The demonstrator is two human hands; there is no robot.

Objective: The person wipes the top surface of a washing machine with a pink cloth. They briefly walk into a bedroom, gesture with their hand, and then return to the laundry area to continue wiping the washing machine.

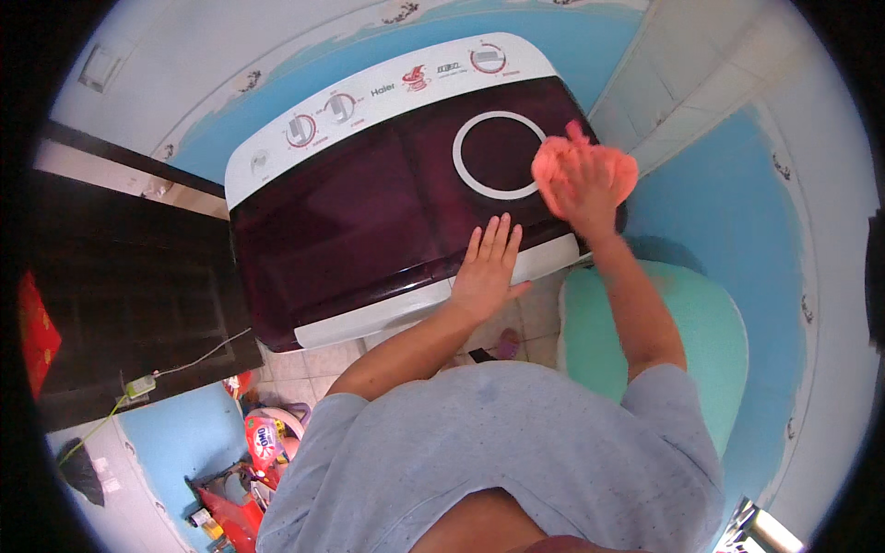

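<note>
Maroon-and-white washing machine (341,217), ahead. Mint-green rounded object (710,346), near its right front corner. Coral cloth (623,172), on the machine's right end, under the right hand (590,184) with fingers splayed. Left hand (487,278), flat at the machine's front edge, with open fingers.

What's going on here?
Someone in a grey-blue shirt is at a washing machine with a dark red top. The right hand is on a coral cloth at the machine's right end, beside the white ring. The left hand lies flat, fingers spread over the machine's front edge, holding nothing. A pale green rounded object stands below the right forearm.
</note>
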